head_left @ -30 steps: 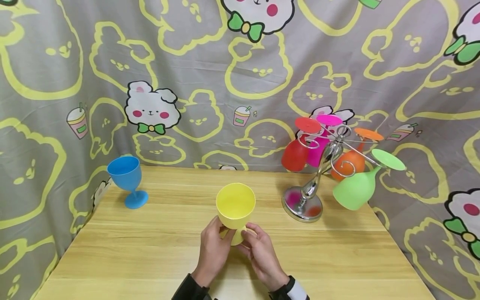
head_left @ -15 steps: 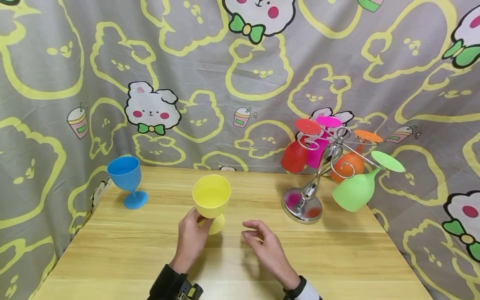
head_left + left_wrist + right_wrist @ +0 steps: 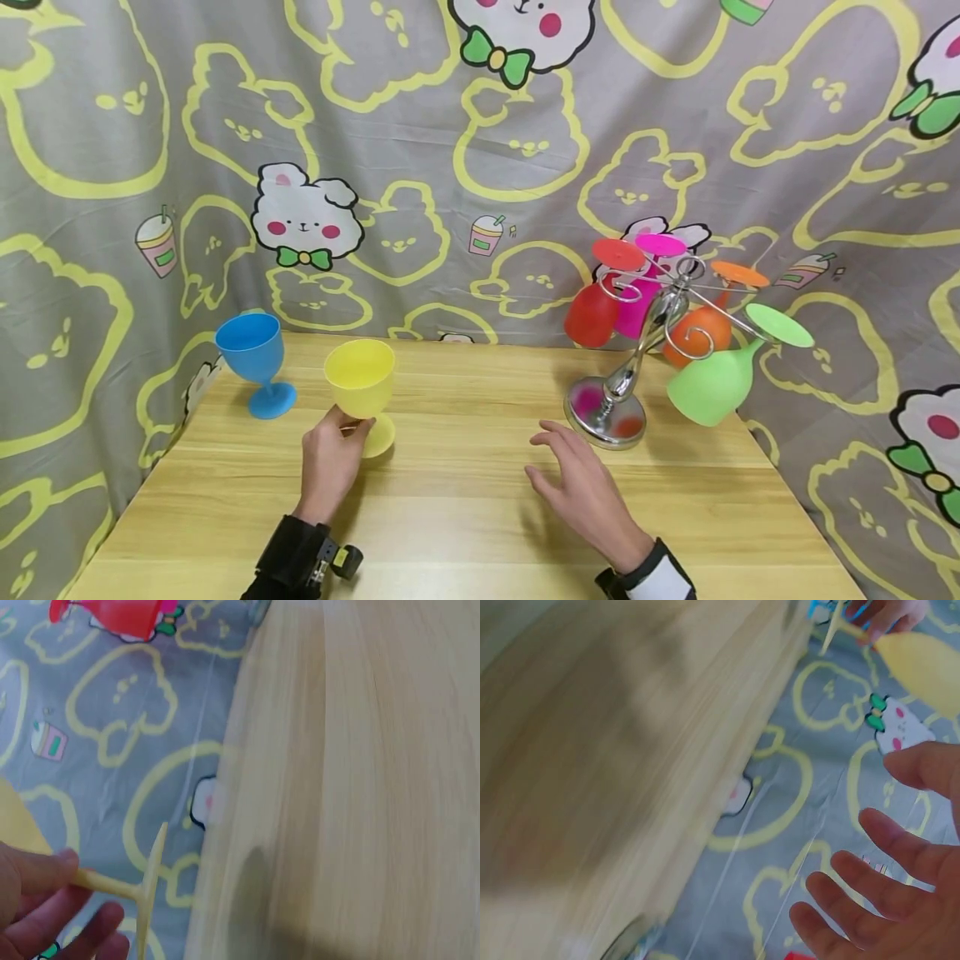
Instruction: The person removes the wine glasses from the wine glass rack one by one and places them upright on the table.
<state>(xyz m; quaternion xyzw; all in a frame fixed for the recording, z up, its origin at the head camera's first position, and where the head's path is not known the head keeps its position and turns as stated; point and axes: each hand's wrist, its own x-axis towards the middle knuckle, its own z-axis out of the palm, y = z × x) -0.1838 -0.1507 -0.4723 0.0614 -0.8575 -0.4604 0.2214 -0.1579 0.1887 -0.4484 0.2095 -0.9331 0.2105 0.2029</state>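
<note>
My left hand (image 3: 330, 461) pinches the stem of a yellow goblet (image 3: 360, 377), which is upright, right of the blue goblet. In the left wrist view, the thumb and fingers close round the thin yellow stem (image 3: 109, 883), and the foot stands clear of the wooden surface. My right hand (image 3: 583, 493) hovers over the table in front of the metal stand, fingers spread and holding nothing. The right wrist view shows that hand (image 3: 885, 892) with its fingers apart.
A blue goblet (image 3: 252, 354) stands upright at the table's left back. On the right, a chrome stand (image 3: 619, 379) carries upside-down goblets: red (image 3: 591, 315), magenta (image 3: 633, 308), orange (image 3: 697, 333) and green (image 3: 711, 387). Patterned cloth (image 3: 420, 125) hangs behind the wooden table (image 3: 465, 517).
Both hands were on the yellow goblet; the right hand has let go and moved right. The left hand has carried the goblet leftward, toward the blue goblet.
</note>
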